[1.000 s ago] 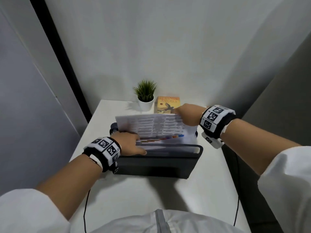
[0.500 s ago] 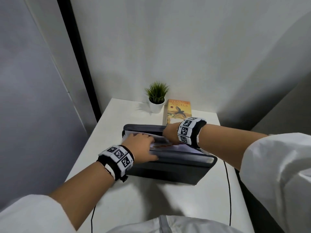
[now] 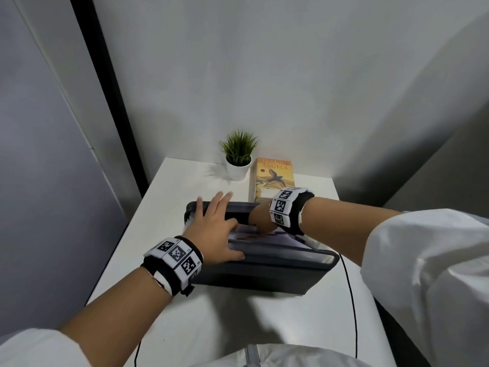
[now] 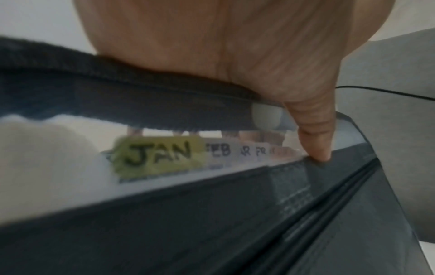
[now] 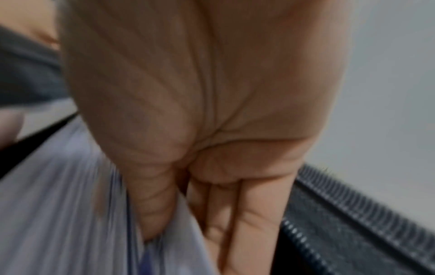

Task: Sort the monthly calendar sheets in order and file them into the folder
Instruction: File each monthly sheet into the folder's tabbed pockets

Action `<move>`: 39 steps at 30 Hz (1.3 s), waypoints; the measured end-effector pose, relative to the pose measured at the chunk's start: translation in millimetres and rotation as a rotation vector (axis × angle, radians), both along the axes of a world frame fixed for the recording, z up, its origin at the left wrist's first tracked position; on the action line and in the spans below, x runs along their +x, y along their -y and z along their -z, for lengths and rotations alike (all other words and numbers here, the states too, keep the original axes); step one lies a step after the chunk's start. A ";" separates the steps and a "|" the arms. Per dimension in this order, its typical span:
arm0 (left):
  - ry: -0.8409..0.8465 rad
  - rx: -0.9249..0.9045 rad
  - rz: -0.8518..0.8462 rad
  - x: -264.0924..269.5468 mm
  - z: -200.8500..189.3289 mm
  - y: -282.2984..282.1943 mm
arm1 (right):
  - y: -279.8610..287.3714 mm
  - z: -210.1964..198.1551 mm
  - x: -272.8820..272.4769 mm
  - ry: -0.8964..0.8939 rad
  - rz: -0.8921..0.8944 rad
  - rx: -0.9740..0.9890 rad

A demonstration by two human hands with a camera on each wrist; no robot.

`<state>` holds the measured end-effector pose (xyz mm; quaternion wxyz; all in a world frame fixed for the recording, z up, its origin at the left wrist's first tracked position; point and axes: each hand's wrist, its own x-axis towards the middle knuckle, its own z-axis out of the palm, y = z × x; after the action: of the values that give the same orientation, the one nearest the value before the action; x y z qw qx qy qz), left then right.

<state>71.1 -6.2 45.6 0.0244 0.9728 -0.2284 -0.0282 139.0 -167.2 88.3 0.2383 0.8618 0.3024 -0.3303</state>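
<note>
Calendar sheets (image 3: pixel 264 235), white printed paper, sit down inside the one dark grey accordion folder (image 3: pixel 264 271) on the white table (image 3: pixel 172 197); sheet count I cannot tell. Folder's long axis runs left-right across the table, mouth up. One yellow-green "JAN" tab (image 4: pixel 157 157) is legible, paler tabs in a row behind it. My left hand (image 3: pixel 214 231) lies over the folder top, fingers splayed straight, thumb (image 4: pixel 313 134) on the front rim. My right hand (image 3: pixel 260 217) reaches into a pocket, fingers (image 5: pixel 237 228) extended between sheets; grasp I cannot tell. Behind: one green potted plant (image 3: pixel 239 157), one orange paperback book (image 3: pixel 272 178).
</note>
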 end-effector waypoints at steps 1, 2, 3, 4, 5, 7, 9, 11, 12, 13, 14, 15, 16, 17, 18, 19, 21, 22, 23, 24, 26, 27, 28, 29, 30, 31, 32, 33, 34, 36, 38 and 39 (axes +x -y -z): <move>-0.037 0.012 -0.004 3.7 -0.4 0.5 | 0.5 -6.5 -0.5 -0.036 0.014 0.012; -0.060 0.020 -0.010 6.9 -0.5 1.0 | 0.4 -17.5 0.2 -0.087 0.046 0.019; -0.067 0.024 -0.018 10.0 -0.7 1.1 | 4.9 -30.0 1.3 -0.105 0.088 0.051; -0.061 0.021 -0.026 12.4 -1.2 1.0 | 10.6 -42.7 1.5 -0.097 0.141 0.132; -0.047 0.006 -0.034 13.8 -1.7 0.9 | 17.4 -53.6 2.1 -0.056 0.190 0.232; 0.003 -0.063 -0.045 15.1 -2.3 0.9 | 34.0 -67.7 2.0 0.063 0.229 0.347; 0.068 -0.128 -0.054 15.5 -2.4 2.5 | 43.9 -65.7 -2.0 0.129 0.259 0.375; 0.106 -0.168 -0.066 15.3 -2.7 5.0 | 44.7 -55.8 -8.7 0.095 0.286 0.393; 0.114 -0.185 -0.071 14.6 -3.0 5.9 | 41.8 -49.6 -12.9 0.059 0.308 0.410; 0.116 -0.203 -0.074 13.7 -3.2 6.0 | 37.8 -41.7 -18.0 0.031 0.313 0.434; 0.116 -0.222 -0.075 12.7 -3.5 5.6 | 32.5 -33.4 -24.7 0.025 0.300 0.459; 0.113 -0.246 -0.074 12.2 -3.6 3.7 | 27.7 -24.0 -31.5 0.052 0.277 0.485; 0.105 -0.289 -0.079 11.8 -3.9 0.1 | 23.9 -15.2 -37.5 0.097 0.256 0.521; 0.095 -0.364 -0.101 11.1 -4.4 -5.7 | 21.9 -8.3 -43.1 0.138 0.253 0.571; 0.095 -0.474 -0.148 10.7 -4.2 -13.9 | 22.5 -3.0 -46.9 0.172 0.261 0.633; 0.113 -0.610 -0.220 10.0 -2.3 -24.5 | 25.6 0.5 -49.9 0.192 0.276 0.695; 0.150 -0.909 -0.428 9.5 8.2 -49.5 | 36.7 4.7 -53.6 0.214 0.297 0.786; 0.117 -1.034 -0.551 9.3 17.2 -61.7 | 43.8 7.0 -55.2 0.228 0.303 0.818; 0.032 -1.090 -0.669 8.3 27.9 -72.4 | 51.0 8.6 -57.1 0.243 0.313 0.842; -0.105 -1.066 -0.754 6.2 40.4 -79.9 | 58.2 9.6 -59.0 0.262 0.325 0.871; -0.442 -0.959 -0.788 -3.5 68.9 -85.3 | 72.6 9.5 -62.1 0.289 0.355 0.947; -0.573 -0.932 -0.766 -9.5 80.3 -83.4 | 79.1 8.0 -63.5 0.299 0.365 0.988; -0.657 -0.927 -0.741 -15.1 88.5 -79.9 | 84.6 6.1 -64.7 0.311 0.373 1.025; -0.702 -0.939 -0.723 -19.8 93.5 -75.8 | 88.7 3.9 -65.8 0.325 0.384 1.051; -0.724 -0.959 -0.718 -22.9 96.3 -71.6 | 91.9 2.1 -67.0 0.335 0.395 1.066; -0.737 -0.969 -0.718 -24.8 98.7 -67.7 | 94.1 0.3 -68.4 0.341 0.406 1.072; -0.746 -0.962 -0.721 -25.7 101.0 -64.4 | 95.7 -1.2 -69.8 0.342 0.414 1.072; -0.743 -0.934 -0.724 -26.0 103.2 -61.5 | 97.0 -2.9 -71.5 0.339 0.416 1.071; -0.722 -0.896 -0.725 -26.3 105.6 -58.7 | 98.0 -4.6 -73.0 0.336 0.414 1.072; -0.643 -0.808 -0.729 -27.2 108.2 -54.9 | 100.0 -7.7 -75.8 0.334 0.406 1.072; -0.575 -0.714 -0.754 -25.8 110.4 -51.7 | 102.8 -8.8 -77.2 0.344 0.416 1.068; -0.555 -0.676 -0.776 -24.7 110.7 -49.7 | 104.5 -8.5 -77.5 0.350 0.429 1.068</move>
<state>46.5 43.5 -65.1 0.4010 0.8797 0.1632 -0.1968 61.5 -271.8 96.8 -0.2534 0.9457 0.2020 -0.0265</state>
